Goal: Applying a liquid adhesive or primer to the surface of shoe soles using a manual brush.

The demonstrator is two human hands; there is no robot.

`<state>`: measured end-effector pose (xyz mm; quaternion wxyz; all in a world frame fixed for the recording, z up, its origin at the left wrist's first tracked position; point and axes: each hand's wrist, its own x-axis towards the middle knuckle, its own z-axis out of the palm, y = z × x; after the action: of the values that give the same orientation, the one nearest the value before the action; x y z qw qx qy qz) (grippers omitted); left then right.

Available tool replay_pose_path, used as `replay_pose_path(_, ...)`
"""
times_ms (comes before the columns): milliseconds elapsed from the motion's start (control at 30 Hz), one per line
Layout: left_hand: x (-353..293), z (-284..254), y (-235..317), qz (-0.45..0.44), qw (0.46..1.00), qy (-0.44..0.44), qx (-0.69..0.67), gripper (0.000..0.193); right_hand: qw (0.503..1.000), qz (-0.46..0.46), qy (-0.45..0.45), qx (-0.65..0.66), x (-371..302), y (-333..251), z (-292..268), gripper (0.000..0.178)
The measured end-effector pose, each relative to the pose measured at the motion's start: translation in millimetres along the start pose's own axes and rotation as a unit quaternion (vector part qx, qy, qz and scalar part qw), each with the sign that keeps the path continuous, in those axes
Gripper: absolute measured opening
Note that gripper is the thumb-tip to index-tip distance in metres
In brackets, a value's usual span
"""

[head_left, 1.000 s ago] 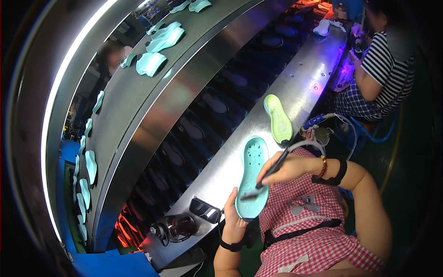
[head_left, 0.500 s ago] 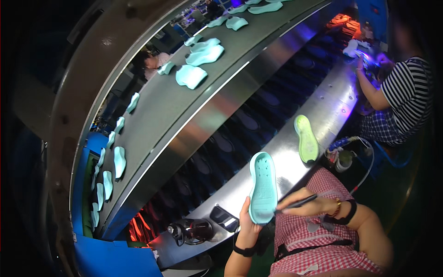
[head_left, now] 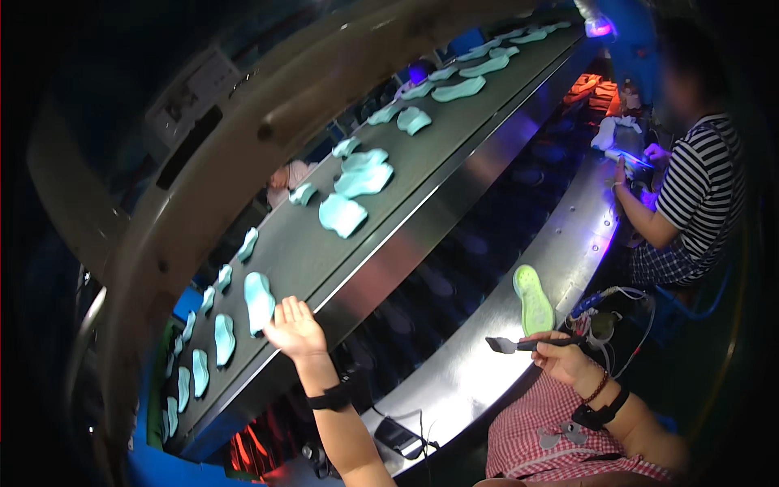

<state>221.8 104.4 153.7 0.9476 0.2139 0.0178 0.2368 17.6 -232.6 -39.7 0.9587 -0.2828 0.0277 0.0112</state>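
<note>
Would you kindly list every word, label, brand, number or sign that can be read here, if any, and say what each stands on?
No text can be read in this view.
Pale panel, upper left: dark marks, too blurred to read.
Yellow-green sole: surface details too small to make out.
Teal sole by the left hand: no legible lettering.
Brush in the right hand: no legible lettering.

A flat black device [head_left: 399, 438] lies toward the near end of the curved metal counter [head_left: 458, 394]. White pieces [head_left: 604, 134] rest at its far end, where a person in a striped top [head_left: 698, 191] sits along the right edge. Nearer, blue tubing [head_left: 586, 305] lies just off that edge. Red-lit strips [head_left: 253, 449] glow past the near left corner.
</note>
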Motion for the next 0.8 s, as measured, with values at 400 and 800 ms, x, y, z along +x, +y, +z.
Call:
replay_pose_path(400,52,40,-120,0.361,0.471,-0.252,0.765,0.047,0.99,0.064,0.125,-0.024,3,-4,-47,0.022)
replay_pose_path(800,-96,-62,-23,0.51,0.677,-0.17,0.503,0.044,0.998,0.064,-0.01,-0.004,3,-3,-47,0.027)
